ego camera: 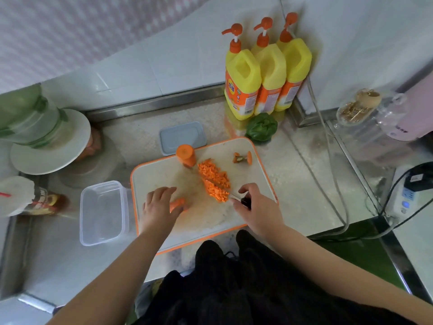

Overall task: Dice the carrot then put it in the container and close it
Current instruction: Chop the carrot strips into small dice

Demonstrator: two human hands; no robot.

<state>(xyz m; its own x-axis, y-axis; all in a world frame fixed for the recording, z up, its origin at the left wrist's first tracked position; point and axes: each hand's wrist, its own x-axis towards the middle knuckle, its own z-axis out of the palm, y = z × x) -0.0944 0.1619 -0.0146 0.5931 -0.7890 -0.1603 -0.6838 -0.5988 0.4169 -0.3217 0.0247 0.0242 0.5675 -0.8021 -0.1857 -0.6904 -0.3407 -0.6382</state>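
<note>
On the white cutting board with an orange rim (pixel 255 160) lies a heap of diced carrot (pixel 214 180). My right hand (pixel 255 207) grips a black-handled knife (pixel 236 198) whose blade runs into the heap. My left hand (pixel 159 202) rests over a carrot piece (pixel 178 204) on the board's left part. An uncut carrot chunk (pixel 186 156) stands upright at the far edge, and the cut-off carrot top (pixel 243 157) lies to the right. A clear plastic container (pixel 103 212) sits open left of the board. Its grey lid (pixel 181 137) lies behind the board.
Three yellow pump bottles (pixel 264 73) stand at the back against the tiled wall, with a green pepper (pixel 262 126) in front of them. A white plate and green-lidded tub (pixel 46 137) are at the left. A power strip (pixel 407 195) and cables lie at the right.
</note>
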